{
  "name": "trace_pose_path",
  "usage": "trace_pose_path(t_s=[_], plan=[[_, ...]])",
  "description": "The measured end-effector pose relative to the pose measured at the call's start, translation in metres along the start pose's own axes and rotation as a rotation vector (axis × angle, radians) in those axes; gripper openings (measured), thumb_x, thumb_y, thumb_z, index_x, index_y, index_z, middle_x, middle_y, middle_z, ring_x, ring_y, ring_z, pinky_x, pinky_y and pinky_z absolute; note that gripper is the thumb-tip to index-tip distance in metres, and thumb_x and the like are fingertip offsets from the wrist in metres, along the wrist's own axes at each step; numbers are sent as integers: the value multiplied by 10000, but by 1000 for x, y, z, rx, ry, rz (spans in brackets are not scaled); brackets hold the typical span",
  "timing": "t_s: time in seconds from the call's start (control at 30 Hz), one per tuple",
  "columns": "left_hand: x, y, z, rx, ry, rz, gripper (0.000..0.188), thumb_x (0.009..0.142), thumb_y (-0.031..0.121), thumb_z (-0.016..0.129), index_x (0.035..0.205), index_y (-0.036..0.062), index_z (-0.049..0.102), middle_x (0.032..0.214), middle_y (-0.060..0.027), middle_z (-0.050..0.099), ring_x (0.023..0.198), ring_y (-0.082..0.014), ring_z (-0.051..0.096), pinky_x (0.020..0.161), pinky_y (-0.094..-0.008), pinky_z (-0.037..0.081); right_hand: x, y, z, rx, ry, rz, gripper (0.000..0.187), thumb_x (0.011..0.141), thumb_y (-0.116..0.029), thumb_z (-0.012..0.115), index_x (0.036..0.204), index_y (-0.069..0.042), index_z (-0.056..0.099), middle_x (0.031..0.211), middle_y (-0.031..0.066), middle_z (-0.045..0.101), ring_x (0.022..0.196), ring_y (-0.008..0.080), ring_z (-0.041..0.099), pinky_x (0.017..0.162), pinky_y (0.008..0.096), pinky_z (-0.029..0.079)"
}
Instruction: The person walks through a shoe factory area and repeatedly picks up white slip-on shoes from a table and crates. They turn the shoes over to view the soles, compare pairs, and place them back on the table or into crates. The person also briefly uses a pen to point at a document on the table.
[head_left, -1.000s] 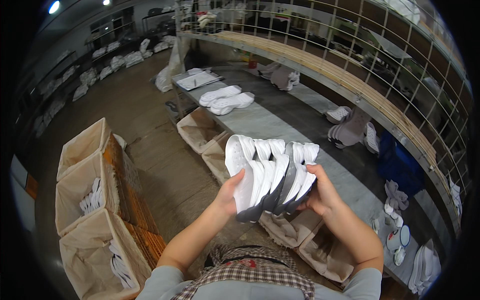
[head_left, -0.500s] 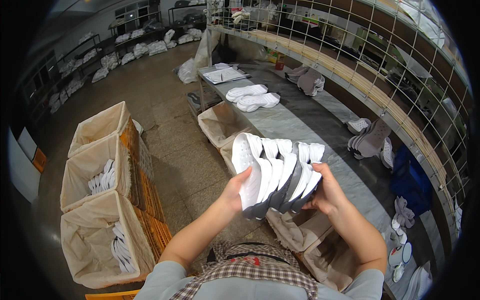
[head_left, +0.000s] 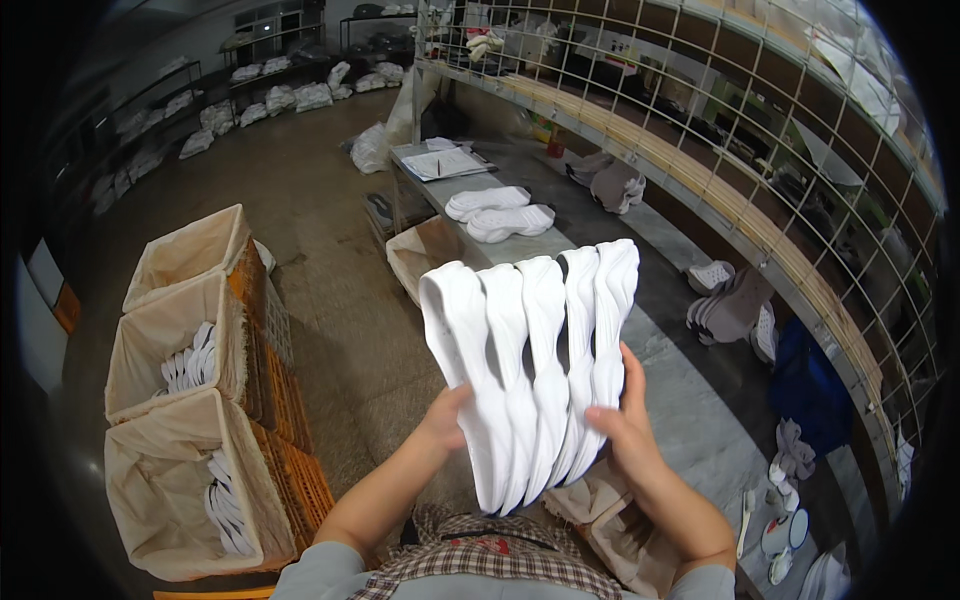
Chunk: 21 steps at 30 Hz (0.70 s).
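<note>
Between my hands, in front of my chest, stands a row of several white shoe soles [head_left: 535, 375] pressed side by side, with thin dark strips showing between some. My left hand [head_left: 446, 418] closes on the row's left end, its fingertips hidden behind the soles. At the right end my right hand [head_left: 628, 425] grips the last sole, thumb on its near side and fingers along its outer side. Beyond them, a small group of white soles [head_left: 500, 213] lies on the grey bench [head_left: 690, 390].
Cloth-lined baskets [head_left: 170, 400] stand at left, two holding white soles [head_left: 195, 362]. Along the bench are a clipboard [head_left: 445, 163], grey soles [head_left: 738, 305], a blue crate [head_left: 812, 385], a brush [head_left: 746, 522] and a white mug [head_left: 785, 533]. Wire mesh [head_left: 760, 110] rises at right.
The row of soles has turned in my hands: its white sides now face up toward me, where the dark lower edges and inner face showed before. My right thumb has moved onto the near side.
</note>
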<state>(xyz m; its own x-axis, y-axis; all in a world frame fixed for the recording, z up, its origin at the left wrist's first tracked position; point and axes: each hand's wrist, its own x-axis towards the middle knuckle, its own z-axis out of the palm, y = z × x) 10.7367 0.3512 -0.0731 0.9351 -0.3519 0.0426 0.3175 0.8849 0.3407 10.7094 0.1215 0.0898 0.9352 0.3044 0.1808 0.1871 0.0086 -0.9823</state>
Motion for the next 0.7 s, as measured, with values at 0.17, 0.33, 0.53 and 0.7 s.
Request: trace_pose_path(t_s=[0.17,0.33,0.53,0.7], plan=[[-1,-6,4,13,-332,249,671,831,291,673,1379,28,388,1359,-128,475,1206,-299,497,1021,-436,404,-10,7,2,253,-65,-62,1079,684,-352,723,1462,-41,43,1438,177,238,1336,277,255,1098,404,191],[0,-7,3,127,-323,275,804,765,370,734,1395,36,365,1373,-130,461,1235,-282,471,1048,-425,371,-12,35,11,249,-78,-32,1102,685,-374,720,1467,-46,17,1460,168,189,1347,279,231,1102,415,175],[-5,-5,-17,213,-210,200,998,693,447,774,1456,83,242,1443,-104,370,1319,-269,372,1112,-431,281,-14,48,10,286,-77,-31,1077,685,-349,742,1455,-60,48,1453,160,189,1343,279,231,1099,415,184],[-7,-15,-1,213,-186,193,818,797,365,674,1444,73,267,1437,-103,381,1310,-253,385,1106,-419,291,-10,48,6,-35,-130,-152,1121,737,-679,616,1461,-3,91,1489,175,154,1347,290,215,1106,431,159]])
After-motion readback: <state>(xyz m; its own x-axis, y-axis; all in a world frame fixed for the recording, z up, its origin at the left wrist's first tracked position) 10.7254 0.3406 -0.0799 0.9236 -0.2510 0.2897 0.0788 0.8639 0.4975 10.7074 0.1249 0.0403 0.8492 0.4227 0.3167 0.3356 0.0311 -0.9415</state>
